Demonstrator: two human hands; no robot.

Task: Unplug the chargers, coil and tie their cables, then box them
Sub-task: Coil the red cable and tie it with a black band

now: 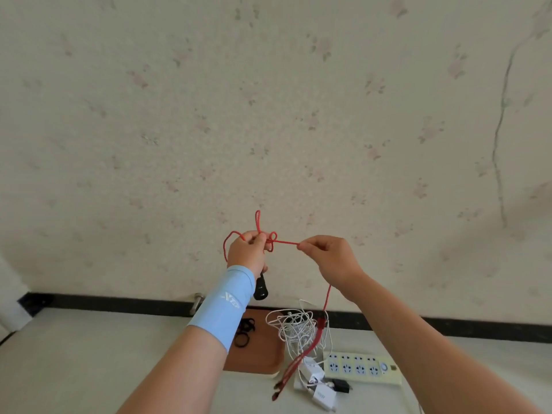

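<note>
Filling most of the view, a flower-patterned wall (268, 115) rises behind a pale bench (89, 354). On the bench lie a brown tray (257, 361) holding black elastic bands (245, 330), a cream power strip (360, 367), and between them a tangle of white cables (295, 327) with white chargers (316, 383) at its near end. A red cable (286, 242) is held up in front of the wall, looped into a loose knot. The left hand (246, 252), above a blue wrist sleeve (227, 306), has its fingers curled round the knotted loops, and a black plug (260, 288) hangs below it. The right hand (328, 258) pinches the strand, pulled straight between both hands; from there the cable drops to the bench.
</note>
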